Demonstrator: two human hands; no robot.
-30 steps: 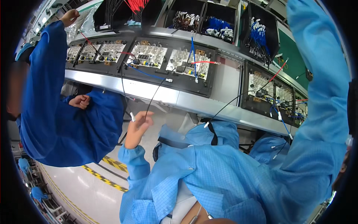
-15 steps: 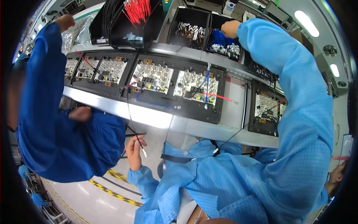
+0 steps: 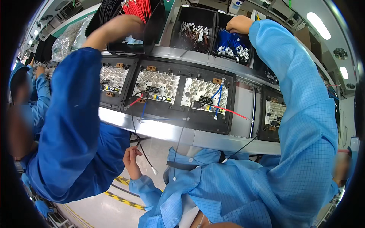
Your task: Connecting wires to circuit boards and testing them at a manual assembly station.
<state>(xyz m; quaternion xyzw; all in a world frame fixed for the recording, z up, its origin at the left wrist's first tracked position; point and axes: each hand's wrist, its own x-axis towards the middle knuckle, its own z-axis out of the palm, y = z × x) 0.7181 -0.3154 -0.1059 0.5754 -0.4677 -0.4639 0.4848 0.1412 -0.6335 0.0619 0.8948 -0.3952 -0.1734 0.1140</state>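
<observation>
My right hand (image 3: 240, 24) reaches to the far black bin of blue wires (image 3: 229, 39) with white connectors; its fingers are closed on wires at the bin's upper end. Low in front of me, my left hand (image 3: 132, 161) hangs with loosely curled fingers. Beside its fingertips a black wire (image 3: 143, 151) with a white end dangles from the bench edge; no grip on it shows. On the bench, a black fixture (image 3: 179, 114) carries two white circuit boards (image 3: 157, 86) with displays. Blue wires and a red wire (image 3: 234, 112) run from the right-hand board (image 3: 205, 94).
A co-worker's arm in dark blue (image 3: 76, 95) reaches from the left into a bin of red wires (image 3: 138, 9). Next to the blue wires stands a bin of brown-and-white wires (image 3: 192, 34). Another fixture (image 3: 266, 131) lies to the right. The metal bench edge (image 3: 159, 131) crosses before me.
The co-worker's hand has swung right to the red-wire bin. The fixtures sit slightly further right in view. My right hand stays at the blue wires, which show more spread out below it.
</observation>
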